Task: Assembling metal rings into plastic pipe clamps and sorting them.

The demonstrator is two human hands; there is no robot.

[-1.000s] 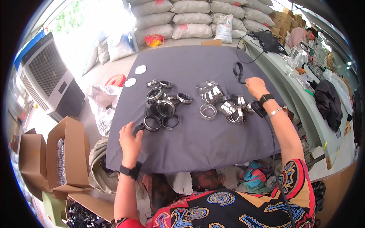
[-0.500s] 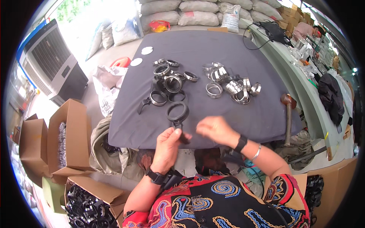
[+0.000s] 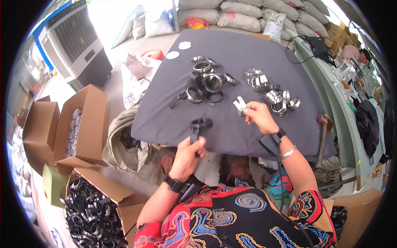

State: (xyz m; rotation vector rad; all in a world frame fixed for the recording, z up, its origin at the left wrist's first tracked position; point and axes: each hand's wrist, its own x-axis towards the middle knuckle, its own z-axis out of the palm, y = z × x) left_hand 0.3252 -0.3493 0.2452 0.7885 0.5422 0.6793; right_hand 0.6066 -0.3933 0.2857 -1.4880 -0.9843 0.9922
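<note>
My left hand (image 3: 188, 155) is closed around the handle of a black ring-shaped part (image 3: 202, 123), held upright over the near edge of the grey-covered table (image 3: 231, 136). My right hand (image 3: 261, 117) pinches a shiny silver metal ring (image 3: 238, 103) between thumb and fingers, to the right of the black part. Just beyond that hand lies a loose heap of silver rings (image 3: 258, 82). Farther left on the cloth is a cluster of black handled rings (image 3: 193, 95), some with silver rings fitted in them.
A wooden-handled mallet (image 3: 321, 140) lies at the table's right edge. Two white discs (image 3: 173, 55) sit at the far left corner. Open cardboard boxes (image 3: 93, 128) and a box of black parts (image 3: 95, 223) stand on the left. An air cooler (image 3: 76, 45) is beyond them.
My right hand has moved right and away from my left hand and now holds a silver ring. The black part in my left hand has tipped edge-on. The whole view has shifted.
</note>
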